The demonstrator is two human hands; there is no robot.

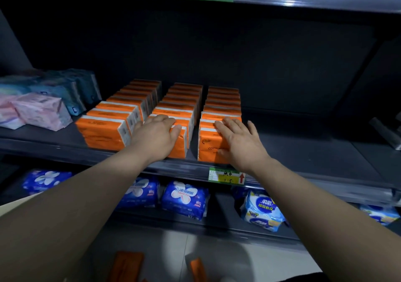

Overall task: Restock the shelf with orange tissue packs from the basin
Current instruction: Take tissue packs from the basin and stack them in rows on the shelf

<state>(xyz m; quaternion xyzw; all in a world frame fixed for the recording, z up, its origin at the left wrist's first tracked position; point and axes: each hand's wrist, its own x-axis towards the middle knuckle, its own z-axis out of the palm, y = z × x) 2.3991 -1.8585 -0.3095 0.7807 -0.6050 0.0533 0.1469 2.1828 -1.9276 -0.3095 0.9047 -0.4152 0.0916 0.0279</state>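
3 rows of orange packs (102,131) stand on edge on the shelf (303,151), running front to back, w/ bare shelf to the R of them. L grip (156,135) rests on the front pack of the mid row (178,105). Its fingers drape loosely over the top edge and the thumb is hidden; looks like pressing/squaring up, not holding. R grip (238,142) lies on the front packs of the R row (223,105), fingers straight & spread, carrying nothing. So both grips are empty. Loose packs (128,264) show at the bottom edge, prob. in the basin (217,257), which is blurred & mostly cut off.

Handling (my read): film-wrapped tissue, so light, squashy, slick on the outside. Won't break, but a hard squeeze dents them, & thin packs on edge can tip like dominoes. Best hold: across the narrow sides, thumb on one face, fingers on the other, several clamped together as a block. Slide in from the front, then push w/ a flat palm to close gaps. Next prob. = reach down to the basin; there's room for a 4th row at R.
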